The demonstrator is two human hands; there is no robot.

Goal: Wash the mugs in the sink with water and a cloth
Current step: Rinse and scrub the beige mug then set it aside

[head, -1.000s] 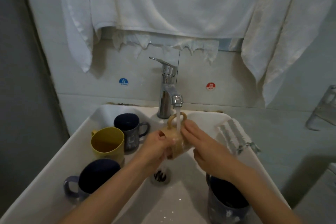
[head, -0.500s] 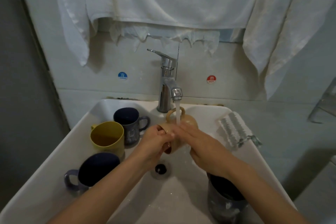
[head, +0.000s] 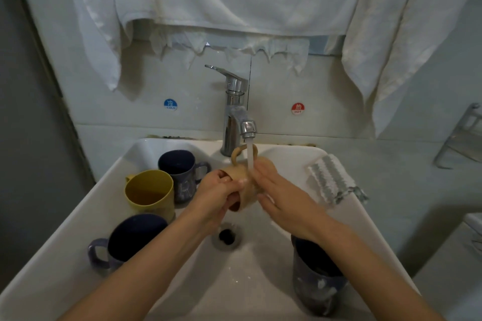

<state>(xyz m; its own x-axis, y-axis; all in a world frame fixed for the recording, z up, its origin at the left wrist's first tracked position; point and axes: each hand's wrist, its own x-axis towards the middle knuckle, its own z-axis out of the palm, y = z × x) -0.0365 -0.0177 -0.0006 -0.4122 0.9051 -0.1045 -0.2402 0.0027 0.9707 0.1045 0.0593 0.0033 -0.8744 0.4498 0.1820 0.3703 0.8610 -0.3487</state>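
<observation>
Head view, centre of frame: you are holding the tan ceramic mug (head: 241, 172) on its side under the stream of water (head: 249, 156) from the chrome faucet (head: 234, 112). Your left hand (head: 219, 193) is gripping its open end, fingers curled round the rim. Your right hand (head: 281, 193) is lying against the mug, fingers straight and close together.

Left and lower right: a round yellow mug (head: 150, 190) and three dark blue mugs (head: 180, 169) (head: 130, 240) (head: 315, 276) are standing in the white sink (head: 78, 216). The grey-and-white striped cloth (head: 331, 180) is lying on its right rim.
</observation>
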